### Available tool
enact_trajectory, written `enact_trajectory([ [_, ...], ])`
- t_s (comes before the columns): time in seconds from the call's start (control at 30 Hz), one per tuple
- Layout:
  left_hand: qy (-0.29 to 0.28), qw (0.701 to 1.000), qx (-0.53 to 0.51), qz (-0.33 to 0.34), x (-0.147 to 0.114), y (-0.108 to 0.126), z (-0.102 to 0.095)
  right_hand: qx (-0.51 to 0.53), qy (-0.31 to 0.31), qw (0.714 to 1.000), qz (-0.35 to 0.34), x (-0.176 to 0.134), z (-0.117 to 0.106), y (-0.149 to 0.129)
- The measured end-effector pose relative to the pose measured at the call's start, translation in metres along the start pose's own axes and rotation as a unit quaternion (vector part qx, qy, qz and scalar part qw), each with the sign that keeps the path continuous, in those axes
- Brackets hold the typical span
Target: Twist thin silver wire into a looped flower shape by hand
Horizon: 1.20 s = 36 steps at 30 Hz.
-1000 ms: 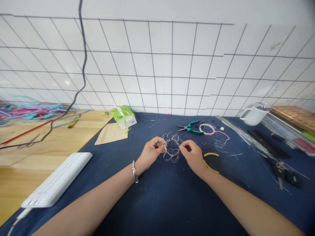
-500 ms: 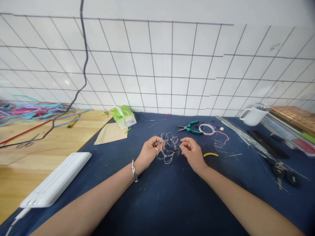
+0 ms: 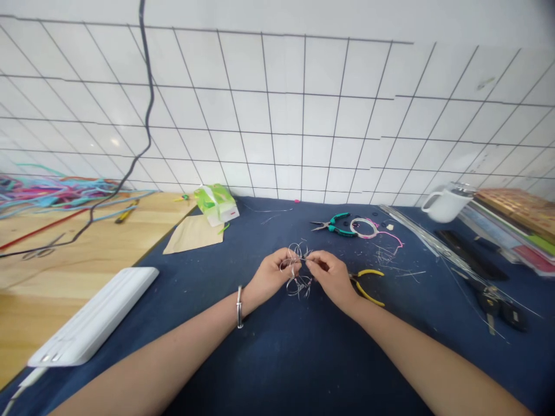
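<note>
Between my hands is a ring of looped silver wire (image 3: 298, 284), its loops sticking out above and below my fingers. My left hand (image 3: 277, 270) pinches it from the left, thumb and fingers closed on the wire. From the right, my right hand (image 3: 328, 271) is closed on the wire ring too, its fingertips close to those of my left. My fingers hide part of the ring. Yellow-handled pliers (image 3: 368, 273) lie just right of my right hand, their jaws hidden behind it.
Teal-handled pliers (image 3: 333, 224) and a wire coil (image 3: 363, 227) lie farther back. At right are black cutters (image 3: 498, 303), a white mug (image 3: 446, 202) and stacked books (image 3: 515, 225). A white power strip (image 3: 95, 315) and a tissue pack (image 3: 215, 203) are at left.
My hands have come closer together, the right moving left and both slightly down. The wire ring looks turned and narrower. More of the yellow-handled pliers now shows.
</note>
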<state>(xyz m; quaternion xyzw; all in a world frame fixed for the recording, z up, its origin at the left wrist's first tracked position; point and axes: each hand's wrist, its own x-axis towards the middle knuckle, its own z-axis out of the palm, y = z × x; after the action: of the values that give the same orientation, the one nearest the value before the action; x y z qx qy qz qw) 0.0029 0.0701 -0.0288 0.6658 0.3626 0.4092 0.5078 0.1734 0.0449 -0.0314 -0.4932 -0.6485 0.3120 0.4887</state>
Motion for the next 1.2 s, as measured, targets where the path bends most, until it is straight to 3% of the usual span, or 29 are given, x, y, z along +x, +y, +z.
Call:
enact_trajectory([
  [0.1,-0.07,0.997,-0.024,0.001,-0.001,0.005,-0.001,0.052,-0.007,0.998,0.038,0.002,-0.004,0.0],
  [0.2,-0.097,0.995,-0.028,0.004,0.002,0.013,-0.007,0.104,0.01,0.992,0.072,0.005,-0.007,-0.002],
  [0.43,-0.02,0.99,0.108,0.091,0.039,0.057,-0.035,0.169,0.032,0.982,0.077,0.037,-0.01,-0.026],
  [0.6,0.024,0.979,0.122,0.159,0.09,0.102,-0.052,0.205,0.066,0.976,0.017,0.094,-0.015,-0.053],
  [0.73,0.072,0.973,0.126,0.177,0.128,0.122,-0.066,0.234,0.048,0.971,0.003,0.143,-0.019,-0.065],
  [0.9,0.122,0.956,0.19,0.19,0.152,0.113,-0.077,0.283,0.006,0.959,0.015,0.17,-0.018,-0.062],
  [1.2,0.098,0.928,0.289,0.215,0.149,0.095,-0.066,0.269,-0.001,0.96,0.071,0.155,-0.014,-0.055],
])
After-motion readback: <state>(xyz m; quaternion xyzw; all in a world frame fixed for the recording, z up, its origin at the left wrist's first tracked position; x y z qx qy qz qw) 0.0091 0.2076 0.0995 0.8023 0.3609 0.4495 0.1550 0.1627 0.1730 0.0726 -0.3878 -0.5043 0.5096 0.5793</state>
